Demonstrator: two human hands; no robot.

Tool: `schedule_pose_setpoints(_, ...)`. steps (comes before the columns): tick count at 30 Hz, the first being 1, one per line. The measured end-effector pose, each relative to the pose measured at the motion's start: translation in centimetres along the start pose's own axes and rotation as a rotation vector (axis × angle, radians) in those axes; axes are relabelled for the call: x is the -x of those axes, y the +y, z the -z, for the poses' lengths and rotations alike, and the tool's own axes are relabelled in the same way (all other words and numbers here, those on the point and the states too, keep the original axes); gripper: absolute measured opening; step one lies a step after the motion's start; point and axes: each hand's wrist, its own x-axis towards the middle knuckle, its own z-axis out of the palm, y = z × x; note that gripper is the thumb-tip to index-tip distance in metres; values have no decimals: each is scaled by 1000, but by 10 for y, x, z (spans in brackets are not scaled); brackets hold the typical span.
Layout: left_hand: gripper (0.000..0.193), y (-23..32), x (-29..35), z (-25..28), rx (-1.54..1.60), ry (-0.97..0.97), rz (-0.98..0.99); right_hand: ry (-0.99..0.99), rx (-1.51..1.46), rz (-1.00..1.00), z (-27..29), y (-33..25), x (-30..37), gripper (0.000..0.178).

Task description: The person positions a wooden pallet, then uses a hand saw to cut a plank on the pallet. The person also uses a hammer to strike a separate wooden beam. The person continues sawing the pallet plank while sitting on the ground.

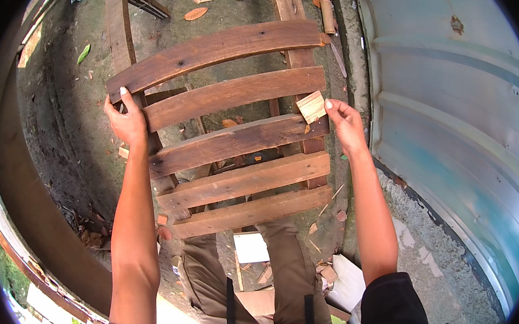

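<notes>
A dark brown wooden slatted frame (241, 87), like a chair back or seat, stands in front of me with several crosswise slats on two side rails. My left hand (130, 119) grips the left end of the upper slats, its thumb on top and fingers curled around the edge. Between thumb and fingers, my right hand (345, 125) pinches a small pale square of wood (311, 107). That piece is held over the right ends of the second and third slats; whether it touches them I cannot tell.
A corrugated metal sheet (447, 103) stands along the right side. Wooden posts (121, 23) rise beyond the frame at the far left. Dry leaves (195, 14) and wood scraps litter the concrete floor. A white flat piece (251, 247) lies between my legs. A curved wall edge (43, 194) runs at left.
</notes>
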Motion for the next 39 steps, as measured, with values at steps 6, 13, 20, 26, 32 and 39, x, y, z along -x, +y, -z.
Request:
schedule_pose_setpoints(6, 81, -6, -3, -3, -7, 28, -39, 120, -201, 7, -13, 28, 0, 28)
schedule_pose_setpoints(13, 84, -9, -5, -4, -26, 19, -38, 226, -232, 58, -27, 33, 0, 24)
schedule_pose_setpoints(20, 83, -6, -4, -3, -37, 18, -53, 233, -261, 72, -24, 34, 3, 22)
schedule_pose_setpoints(26, 83, -8, -4, -3, -21, 21, -61, 267, -237, 97, -27, 39, 1, 20)
schedule_pose_setpoints(32, 83, -10, -5, -4, -22, 19, -59, 211, -259, 87, -22, 39, -1, 19)
schedule_pose_setpoints(39, 84, -12, -6, -5, -43, 21, -50, 212, -257, 103, -22, 41, 0, 19)
